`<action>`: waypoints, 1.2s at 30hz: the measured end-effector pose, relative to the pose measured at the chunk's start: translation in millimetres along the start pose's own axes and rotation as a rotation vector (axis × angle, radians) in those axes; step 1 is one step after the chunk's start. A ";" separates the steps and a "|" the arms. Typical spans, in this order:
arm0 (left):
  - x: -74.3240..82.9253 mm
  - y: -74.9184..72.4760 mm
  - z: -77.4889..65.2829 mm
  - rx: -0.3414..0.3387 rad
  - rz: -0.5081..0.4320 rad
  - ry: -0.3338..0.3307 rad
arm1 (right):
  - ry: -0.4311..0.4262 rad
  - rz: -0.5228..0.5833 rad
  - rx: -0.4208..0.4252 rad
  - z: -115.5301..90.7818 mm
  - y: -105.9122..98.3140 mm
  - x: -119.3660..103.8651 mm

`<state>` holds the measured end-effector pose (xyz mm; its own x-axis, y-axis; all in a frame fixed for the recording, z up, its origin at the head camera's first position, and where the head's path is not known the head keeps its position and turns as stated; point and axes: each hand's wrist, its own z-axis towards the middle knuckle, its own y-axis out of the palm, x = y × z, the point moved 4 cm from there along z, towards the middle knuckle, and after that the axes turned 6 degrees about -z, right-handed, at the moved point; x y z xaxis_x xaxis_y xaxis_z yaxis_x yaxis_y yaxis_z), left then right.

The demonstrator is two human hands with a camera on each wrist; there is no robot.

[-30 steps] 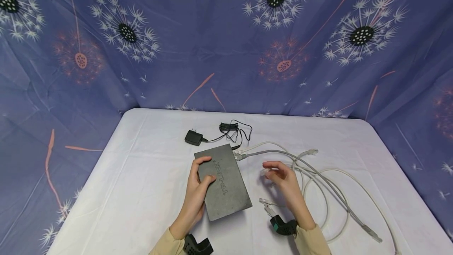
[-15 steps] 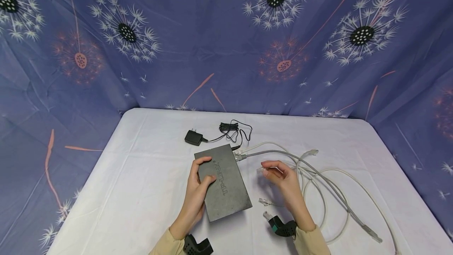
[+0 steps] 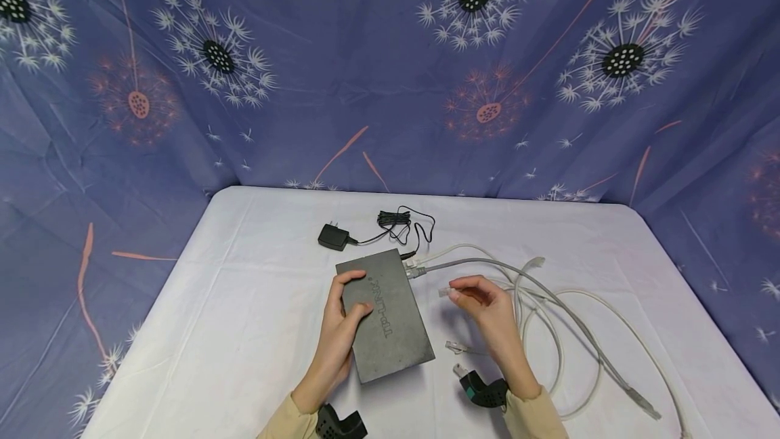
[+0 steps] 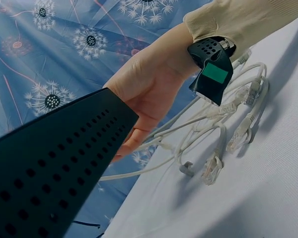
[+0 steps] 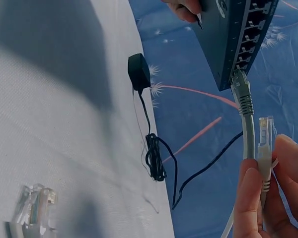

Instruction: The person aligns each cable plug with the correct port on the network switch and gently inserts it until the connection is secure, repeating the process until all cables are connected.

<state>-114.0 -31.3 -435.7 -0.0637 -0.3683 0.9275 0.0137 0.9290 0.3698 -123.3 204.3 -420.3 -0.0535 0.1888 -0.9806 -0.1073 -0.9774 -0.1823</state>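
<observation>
A dark grey TP-Link network switch (image 3: 396, 330) is held over the table by my left hand (image 3: 332, 330), thumb on its top face. My right hand (image 3: 487, 307) pinches a network cable plug (image 5: 264, 148) between thumb and fingers, just right of the switch; its clear tip points towards the ports. In the right wrist view, a row of open ports (image 5: 251, 37) runs along the switch's edge. A grey network cable (image 3: 451, 262) is plugged in near the far end, with a white cable (image 3: 466, 246) beside it. The left wrist view shows the switch's vented side (image 4: 54, 158).
A black power adapter (image 3: 334, 237) with a bundled cord (image 3: 393, 219) lies behind the switch, its lead running to it. Looped white cables (image 3: 557, 351) spread to the right. Loose plugs (image 3: 453, 347) lie near my right wrist. A patterned curtain (image 3: 390, 87) hangs behind the white table (image 3: 213, 330).
My right hand has edged left towards the switch, and the plug shows further out of its fingertips. The cables shifted slightly. My left hand and the switch stay almost still.
</observation>
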 end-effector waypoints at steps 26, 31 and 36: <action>-0.5 2.3 -1.3 -0.007 0.005 -0.004 | -0.185 -0.059 0.040 0.9 24.1 -22.1; -0.9 1.6 -1.3 -0.015 0.012 -0.001 | -0.151 -0.072 0.045 2.4 26.9 -20.6; -1.2 1.4 -1.6 -0.019 0.018 -0.004 | -0.148 -0.103 0.046 2.9 29.9 -22.3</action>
<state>-112.3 -29.6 -436.2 -0.0669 -0.3514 0.9338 0.0340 0.9346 0.3541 -128.2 171.2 -403.6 -0.1850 0.3027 -0.9349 -0.1645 -0.9475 -0.2743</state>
